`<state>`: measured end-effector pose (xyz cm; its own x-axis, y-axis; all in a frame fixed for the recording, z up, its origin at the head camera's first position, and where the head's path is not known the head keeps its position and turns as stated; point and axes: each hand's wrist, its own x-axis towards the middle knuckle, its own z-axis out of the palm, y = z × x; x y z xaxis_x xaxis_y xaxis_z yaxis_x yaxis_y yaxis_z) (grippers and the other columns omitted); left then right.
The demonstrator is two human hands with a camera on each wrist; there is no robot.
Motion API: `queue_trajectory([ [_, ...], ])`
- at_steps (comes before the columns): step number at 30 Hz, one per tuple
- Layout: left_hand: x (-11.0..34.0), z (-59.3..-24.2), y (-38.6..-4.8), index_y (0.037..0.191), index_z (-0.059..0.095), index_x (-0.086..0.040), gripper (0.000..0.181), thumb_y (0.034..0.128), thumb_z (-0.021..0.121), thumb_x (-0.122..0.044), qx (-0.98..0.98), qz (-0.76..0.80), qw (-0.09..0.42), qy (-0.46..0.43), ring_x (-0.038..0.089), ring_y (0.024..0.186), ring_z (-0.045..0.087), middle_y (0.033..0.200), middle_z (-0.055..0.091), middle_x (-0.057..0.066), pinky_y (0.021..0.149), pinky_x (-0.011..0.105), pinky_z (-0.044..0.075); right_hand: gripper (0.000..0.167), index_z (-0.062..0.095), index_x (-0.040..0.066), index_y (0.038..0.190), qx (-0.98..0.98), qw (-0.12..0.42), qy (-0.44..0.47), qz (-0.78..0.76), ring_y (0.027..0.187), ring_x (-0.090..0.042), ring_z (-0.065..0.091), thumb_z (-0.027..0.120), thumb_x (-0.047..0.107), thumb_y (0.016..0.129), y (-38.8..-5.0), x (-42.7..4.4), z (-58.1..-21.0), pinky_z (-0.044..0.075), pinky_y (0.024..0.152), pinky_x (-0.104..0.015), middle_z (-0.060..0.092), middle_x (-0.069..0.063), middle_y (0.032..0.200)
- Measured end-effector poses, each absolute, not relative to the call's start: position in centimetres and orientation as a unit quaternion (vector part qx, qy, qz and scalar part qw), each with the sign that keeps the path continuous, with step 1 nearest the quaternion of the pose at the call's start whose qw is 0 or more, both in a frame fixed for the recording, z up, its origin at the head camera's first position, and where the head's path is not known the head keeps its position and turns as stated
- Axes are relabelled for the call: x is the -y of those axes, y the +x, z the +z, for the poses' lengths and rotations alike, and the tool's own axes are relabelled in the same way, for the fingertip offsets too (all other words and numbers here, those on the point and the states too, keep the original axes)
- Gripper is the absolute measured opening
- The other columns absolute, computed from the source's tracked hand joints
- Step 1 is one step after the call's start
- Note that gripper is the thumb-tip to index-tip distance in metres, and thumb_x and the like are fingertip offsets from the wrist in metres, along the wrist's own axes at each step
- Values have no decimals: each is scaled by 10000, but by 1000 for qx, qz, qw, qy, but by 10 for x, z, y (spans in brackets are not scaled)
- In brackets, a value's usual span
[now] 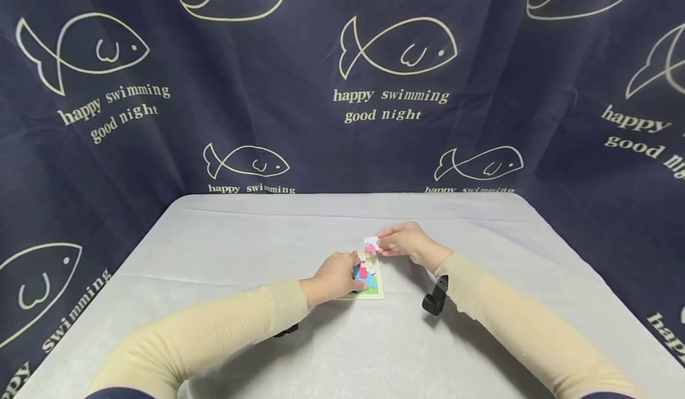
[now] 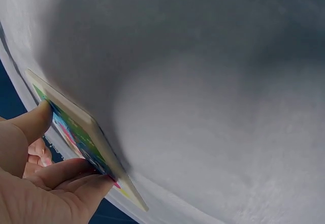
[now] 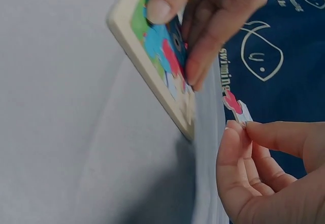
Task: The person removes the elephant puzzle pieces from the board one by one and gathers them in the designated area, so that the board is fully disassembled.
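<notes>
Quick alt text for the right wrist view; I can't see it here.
The right hand pinches a pink and white puzzle piece, held apart from a pale-framed puzzle board. The left hand rests on the board's colourful picture. A pale tabletop and dark blue fish-print curtain fill the background.

Rectangular pale-rimmed puzzle board [image 3: 144, 64]: wood-look, smooth, matt. Pink-and-white puzzle piece [image 3: 235, 105]: printed, smooth. Pale grey worktop [image 1: 241, 238]: matt cloth, faintly creased. Navy fish-print curtain [image 1: 321, 134], twelve o'clock: matt cloth, folded. Black wrist mount [image 1: 434, 301]: plastic-look.
</notes>
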<state>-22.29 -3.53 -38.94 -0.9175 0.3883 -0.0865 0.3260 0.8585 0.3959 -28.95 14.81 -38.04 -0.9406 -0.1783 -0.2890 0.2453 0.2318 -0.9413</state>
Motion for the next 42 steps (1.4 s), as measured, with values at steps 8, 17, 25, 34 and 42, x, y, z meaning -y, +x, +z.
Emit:
queue_trajectory([
  [8, 34, -391, -226, 1300, 594, 1, 624, 805, 793, -322, -962, 183, 78, 187, 323, 1294, 514, 1434, 509, 130, 1112, 390, 417, 373, 552, -158, 1239, -752, 161, 15, -639, 679, -84, 656, 612, -53, 886, -298, -157, -378, 604, 697, -217, 673, -19, 746],
  [17, 35, -388, -224, 1318, 580, 0, 640, 810, 788, -327, -963, 181, 80, 184, 315, 1308, 506, 1444, 500, 126, 1117, 384, 414, 395, 532, -162, 1254, -746, 148, 20, -648, 679, -76, 656, 618, -56, 883, -305, -164, -375, 606, 738, -231, 675, -7, 755],
  [25, 35, -391, -225, 1328, 574, -8, 646, 816, 778, -345, -965, 164, 77, 190, 293, 1315, 505, 1445, 500, 117, 1115, 365, 416, 319, 621, -151, 1127, -729, 139, -3, -671, 644, -89, 663, 675, -62, 825, -309, -175, -377, 603, 681, -211, 680, -31, 749],
  [34, 37, -390, -223, 1359, 543, -16, 667, 833, 754, -367, -966, 136, 80, 207, 254, 1350, 471, 1464, 482, 106, 1131, 344, 397, 428, 479, -188, 1283, -733, 131, 49, -665, 628, -55, 643, 582, -96, 879, -318, -182, -376, 591, 676, -175, 653, 6, 724],
  [42, 44, -390, -225, 1380, 522, -20, 687, 838, 751, -374, -960, 136, 92, 227, 247, 1372, 445, 1486, 461, 92, 1148, 336, 372, 445, 475, -167, 1311, -742, 115, 63, -657, 666, -53, 651, 578, -87, 885, -328, -195, -381, 590, 723, -178, 650, 30, 753],
])
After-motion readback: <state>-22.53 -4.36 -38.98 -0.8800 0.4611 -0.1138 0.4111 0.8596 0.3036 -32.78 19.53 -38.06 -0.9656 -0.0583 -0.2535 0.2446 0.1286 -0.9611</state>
